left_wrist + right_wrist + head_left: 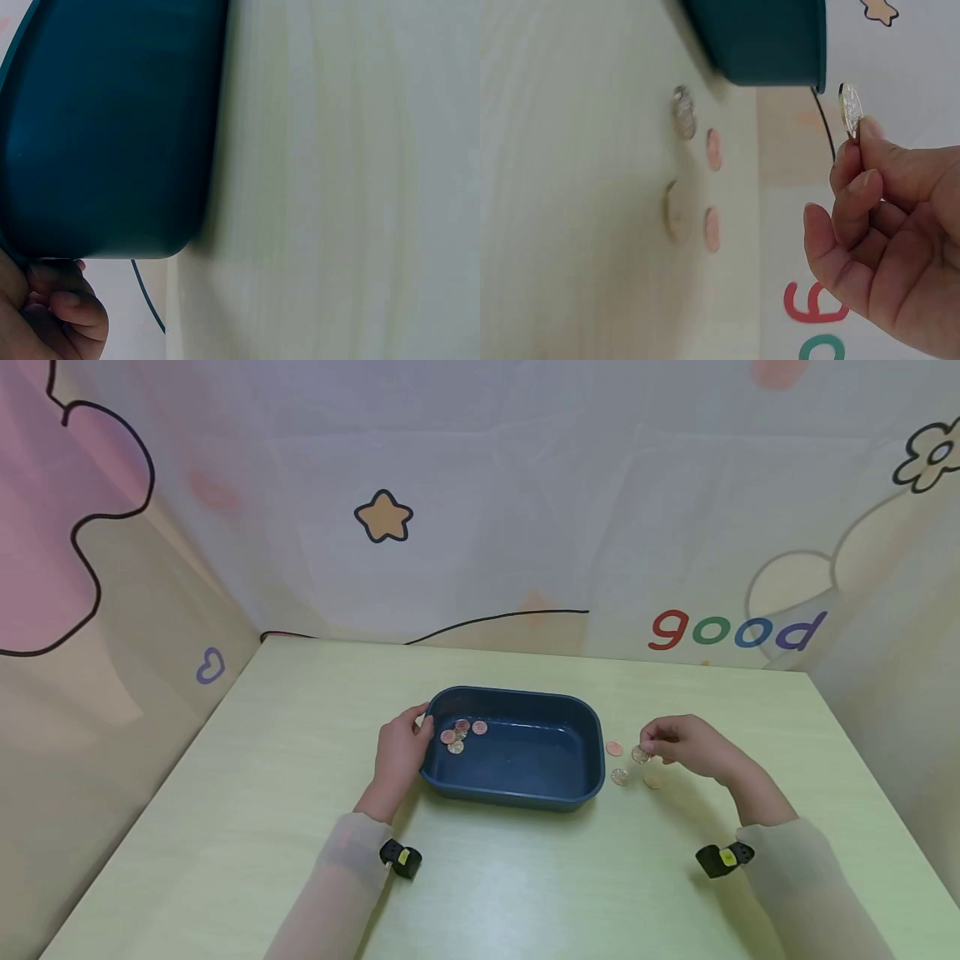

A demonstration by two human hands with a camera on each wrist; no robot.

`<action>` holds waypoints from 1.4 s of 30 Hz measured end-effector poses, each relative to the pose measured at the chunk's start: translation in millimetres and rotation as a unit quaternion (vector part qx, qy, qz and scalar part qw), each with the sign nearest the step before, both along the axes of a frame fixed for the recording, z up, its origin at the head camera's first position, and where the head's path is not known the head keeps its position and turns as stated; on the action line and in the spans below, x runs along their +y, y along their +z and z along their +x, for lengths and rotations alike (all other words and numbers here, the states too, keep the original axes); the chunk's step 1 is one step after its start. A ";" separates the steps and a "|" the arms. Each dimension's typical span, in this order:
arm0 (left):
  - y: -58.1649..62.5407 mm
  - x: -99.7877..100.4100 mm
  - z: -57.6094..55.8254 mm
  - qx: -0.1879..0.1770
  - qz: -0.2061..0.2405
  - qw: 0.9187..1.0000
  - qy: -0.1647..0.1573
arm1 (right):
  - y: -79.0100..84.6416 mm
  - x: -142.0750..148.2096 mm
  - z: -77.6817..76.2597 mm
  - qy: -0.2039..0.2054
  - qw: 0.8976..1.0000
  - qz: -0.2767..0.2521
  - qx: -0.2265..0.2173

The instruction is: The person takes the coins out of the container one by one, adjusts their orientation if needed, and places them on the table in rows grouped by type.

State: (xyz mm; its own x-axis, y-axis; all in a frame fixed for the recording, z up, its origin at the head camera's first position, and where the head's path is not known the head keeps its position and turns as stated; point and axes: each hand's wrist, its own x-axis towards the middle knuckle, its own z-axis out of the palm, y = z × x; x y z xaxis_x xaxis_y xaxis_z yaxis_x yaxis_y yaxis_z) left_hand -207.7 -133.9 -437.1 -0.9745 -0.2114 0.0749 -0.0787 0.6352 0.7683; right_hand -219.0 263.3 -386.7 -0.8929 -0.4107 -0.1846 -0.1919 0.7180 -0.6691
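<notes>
A dark blue rectangular basin [517, 797] stands on the table with several copper and silver-coloured coins [456, 747] lying at its left end. At the basin's left rim my left hand [400, 752] holds on, its curled fingers [79, 311] against the end wall in the left wrist view. To the right of the basin, my right hand [690, 745] pinches a shiny coin [850, 111] between thumb and forefinger, raised over the table. Below it lie a silver coin [619, 777], a copper coin [614, 748] and a gold-toned coin [652, 781]. Another copper coin [712, 229] shows only in the right wrist view.
The pale wood-grain table [480, 893] ends at a printed cloth backdrop [480, 527] with a star and the word "good". Cloth also hangs along the left and right sides. A small black wrist device [401, 858] sits on each sleeve.
</notes>
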 end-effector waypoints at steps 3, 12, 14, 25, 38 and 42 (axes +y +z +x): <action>0.3 0.2 0.0 -0.001 0.001 1.000 -0.001 | -7.1 8.8 3.5 -0.014 1.000 0.009 0.001; 2.3 0.4 1.1 -0.002 -0.003 1.000 -0.001 | -24.1 31.4 7.7 -0.033 0.999 0.034 0.012; 2.1 0.3 1.4 -0.001 -0.003 1.000 -0.001 | -26.0 35.7 8.2 -0.037 0.998 0.039 0.012; 1.2 0.7 0.7 0.003 -0.003 1.000 0.001 | -34.7 57.7 9.2 -0.046 0.997 0.057 0.009; -0.4 0.9 -0.5 -0.001 0.000 1.000 0.000 | -44.7 68.1 7.3 -0.057 0.996 0.069 -0.011; 0.0 0.9 -0.4 -0.005 0.001 1.000 0.001 | -45.3 67.8 7.2 -0.055 0.996 0.074 -0.009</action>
